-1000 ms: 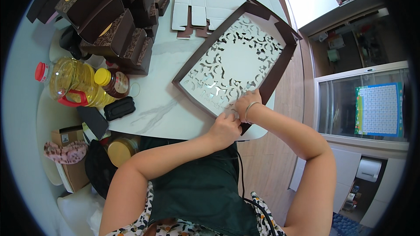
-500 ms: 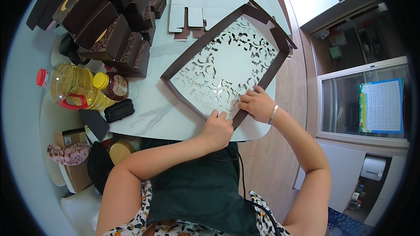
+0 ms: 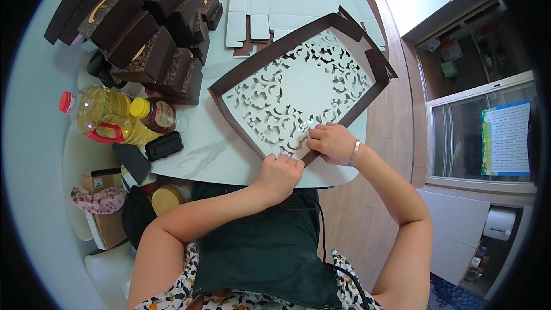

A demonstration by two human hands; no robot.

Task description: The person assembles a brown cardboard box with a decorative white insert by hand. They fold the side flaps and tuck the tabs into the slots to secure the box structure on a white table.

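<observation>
A dark brown cardboard box piece with raised walls lies at an angle on the table, its white inner face up. Scroll-shaped cut-outs surround a plain middle on its base. At the near corner, the fingers of my left hand are curled over the brown wall. My right hand is closed over the near end of the right wall, fingertips on the inside. Both thumbs are hidden. The wall at the far right corner stands partly unjoined, with a flap sticking out.
Folded dark brown boxes are stacked at the table's left. Beside them stand a yellow oil bottle and a jar with a yellow lid; a black case lies nearby. Flat white cardboard blanks cover the far side.
The box piece has turned and tilted slightly under my hands. My right hand has shifted a little left and nearer along the wall. The left hand keeps its hold at the corner.
</observation>
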